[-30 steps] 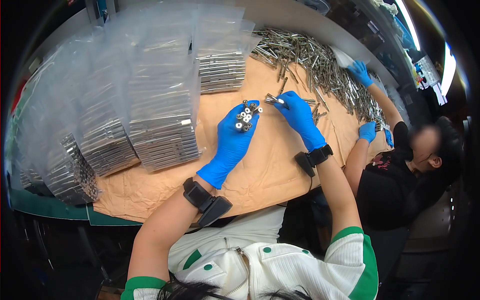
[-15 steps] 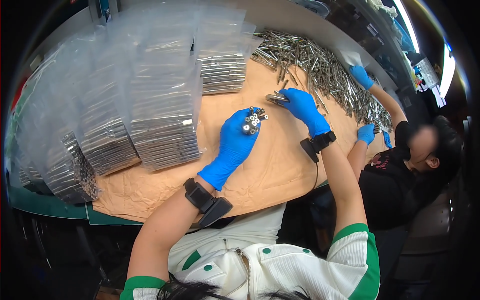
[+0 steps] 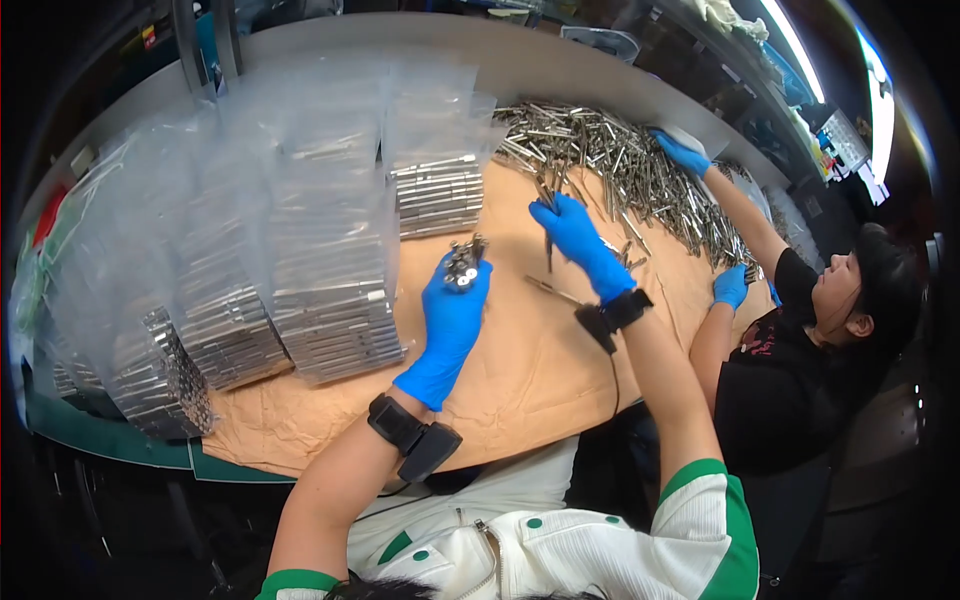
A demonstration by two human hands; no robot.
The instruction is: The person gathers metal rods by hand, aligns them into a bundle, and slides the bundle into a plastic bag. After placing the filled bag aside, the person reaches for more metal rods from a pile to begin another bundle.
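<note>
Upright in my left hand (image 3: 452,318), which wears a blue glove, is a bundle of metal rods (image 3: 464,264) with round ends. Its fingers are wrapped round them. My right hand (image 3: 582,240), also gloved in blue, pinches a few slim metal rods (image 3: 549,196) near the close edge of a large heap of similar rods (image 3: 625,170). How many it holds is hard to tell. One loose rod (image 3: 552,290) lies on the brown paper (image 3: 530,370) just below that hand, and several more lie by its wrist.
Clear plastic bags (image 3: 335,330) packed with rows of rods stand on the left. A smaller bag (image 3: 438,195) lies behind my left hand. On the right, a co-worker's gloved hands (image 3: 731,287) are at the heap. A grey rim (image 3: 400,40) runs along the table's far side.
My right hand has moved farther out toward the heap, and its rods have turned from sideways to pointing away. A loose rod now shows on the paper below it. The view has tilted up.
</note>
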